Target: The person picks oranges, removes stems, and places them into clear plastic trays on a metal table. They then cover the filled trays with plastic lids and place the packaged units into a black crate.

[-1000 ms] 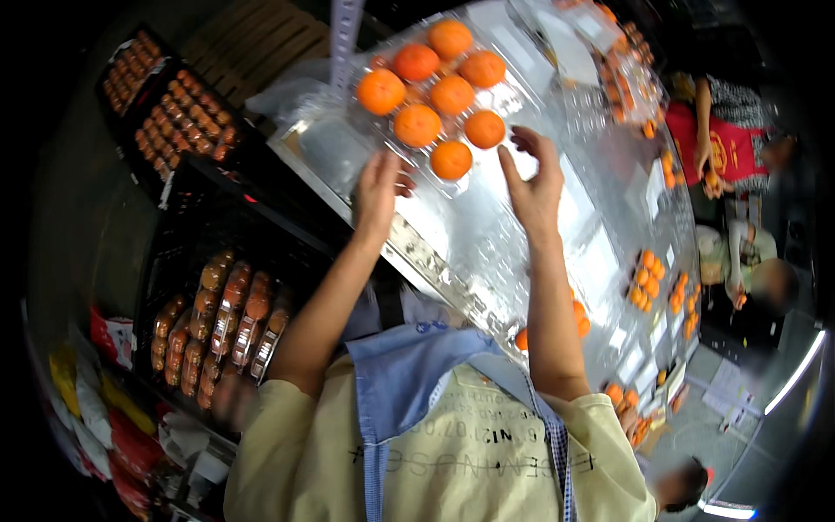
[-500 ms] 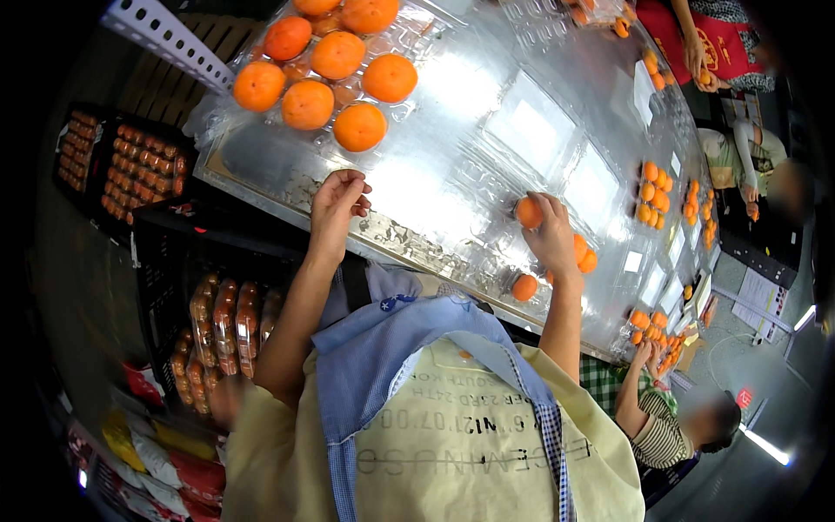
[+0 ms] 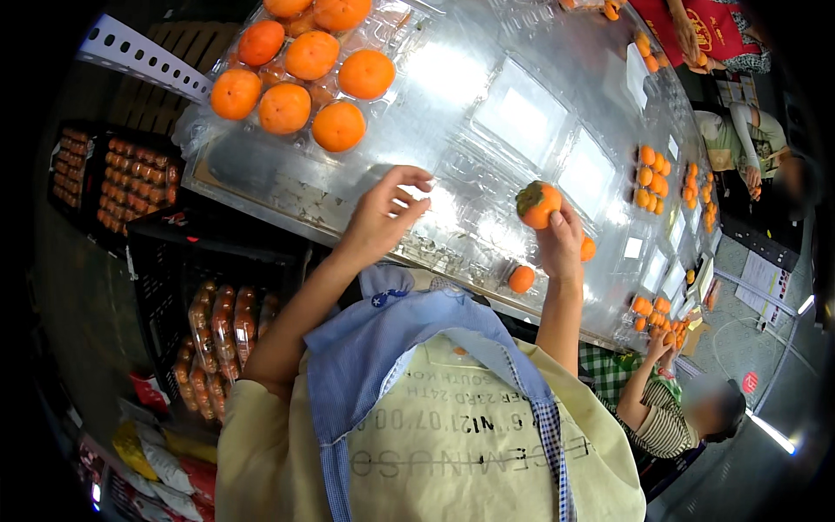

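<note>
Right hand [image 3: 561, 244] grips one orange persimmon [image 3: 537, 204] above the metal table [image 3: 487, 113], near its near edge. Left hand [image 3: 383, 217] hovers released, empty. Support the fruit from below; avoid squeezing it.

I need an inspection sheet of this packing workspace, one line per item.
Surface: shiny metal table, covered by empty clear plastic trays.
Job's things: orange fruit with green calyx, in right hand; filled tray of fruit at far left.
Clutter: two loose fruits near table edge.
Grippers: right hand holds the fruit up; left hand empty, fingers curled above trays.
Cables: nothing seen.
Surroundings: black crates of packed fruit below; another person at right.
</note>
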Action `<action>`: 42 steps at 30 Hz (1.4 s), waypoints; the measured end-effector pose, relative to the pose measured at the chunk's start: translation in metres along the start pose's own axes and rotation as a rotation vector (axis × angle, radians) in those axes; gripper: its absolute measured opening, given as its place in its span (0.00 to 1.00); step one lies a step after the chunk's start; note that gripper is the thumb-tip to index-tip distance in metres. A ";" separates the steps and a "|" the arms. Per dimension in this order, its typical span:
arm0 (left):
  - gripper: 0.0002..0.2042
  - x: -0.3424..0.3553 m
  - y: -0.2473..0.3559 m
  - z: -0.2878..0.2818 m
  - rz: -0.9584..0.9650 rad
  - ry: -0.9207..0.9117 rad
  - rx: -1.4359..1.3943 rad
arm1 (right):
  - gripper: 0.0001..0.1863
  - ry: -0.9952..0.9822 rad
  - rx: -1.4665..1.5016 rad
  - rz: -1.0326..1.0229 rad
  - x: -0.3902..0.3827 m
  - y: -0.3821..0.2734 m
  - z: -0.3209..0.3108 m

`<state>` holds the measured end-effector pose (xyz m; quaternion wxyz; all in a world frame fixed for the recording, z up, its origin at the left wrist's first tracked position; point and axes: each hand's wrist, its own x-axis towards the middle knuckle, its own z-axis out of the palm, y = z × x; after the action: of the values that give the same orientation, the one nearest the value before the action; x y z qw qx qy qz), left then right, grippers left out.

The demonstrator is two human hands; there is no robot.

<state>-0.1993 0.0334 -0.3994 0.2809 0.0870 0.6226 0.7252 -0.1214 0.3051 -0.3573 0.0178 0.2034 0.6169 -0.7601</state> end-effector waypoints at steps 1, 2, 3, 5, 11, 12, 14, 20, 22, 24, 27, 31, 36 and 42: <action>0.20 -0.001 0.012 0.006 0.015 -0.051 0.024 | 0.35 -0.048 0.037 0.019 -0.001 0.001 0.010; 0.24 -0.002 0.023 0.012 0.028 -0.102 0.049 | 0.37 -0.096 0.075 0.038 -0.003 0.002 0.021; 0.27 -0.003 0.032 0.017 0.073 -0.122 0.092 | 0.38 -0.110 0.075 0.070 -0.005 0.000 0.033; 0.32 -0.005 0.044 0.025 0.166 -0.166 0.180 | 0.39 -0.124 0.103 0.137 -0.009 0.000 0.049; 0.33 -0.008 0.043 0.030 0.271 -0.182 0.219 | 0.35 -0.147 0.067 0.203 -0.014 0.006 0.077; 0.32 -0.008 0.041 0.029 0.234 -0.196 0.189 | 0.32 -0.151 0.017 0.183 -0.014 0.007 0.076; 0.25 -0.010 0.032 0.026 0.044 -0.190 -0.209 | 0.28 -0.166 -0.080 0.144 -0.012 0.014 0.072; 0.29 -0.009 0.018 0.014 -0.232 -0.152 -0.630 | 0.16 -0.080 -0.325 0.058 -0.014 0.001 0.085; 0.29 -0.010 0.016 0.011 -0.238 -0.174 -0.637 | 0.18 -0.055 -0.382 -0.037 -0.014 0.001 0.087; 0.29 -0.011 0.015 0.010 -0.290 -0.186 -0.599 | 0.29 -0.181 -0.433 -0.119 -0.012 -0.004 0.090; 0.30 -0.010 0.012 0.011 -0.347 -0.195 -0.433 | 0.37 -0.301 -0.556 -0.183 -0.013 -0.014 0.105; 0.31 -0.013 0.013 0.013 -0.378 -0.207 -0.321 | 0.39 -0.385 -0.731 -0.133 -0.011 -0.009 0.103; 0.29 -0.012 0.005 0.009 -0.315 -0.215 -0.262 | 0.33 -0.256 -0.052 0.100 -0.016 0.005 0.095; 0.29 -0.019 0.023 0.016 0.152 -0.120 -0.056 | 0.35 -0.237 0.100 0.217 -0.015 0.007 0.084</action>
<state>-0.1828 0.0355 -0.3700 0.2640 0.1694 0.5755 0.7552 -0.1302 0.2211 -0.3454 0.1622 0.1784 0.5464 -0.8020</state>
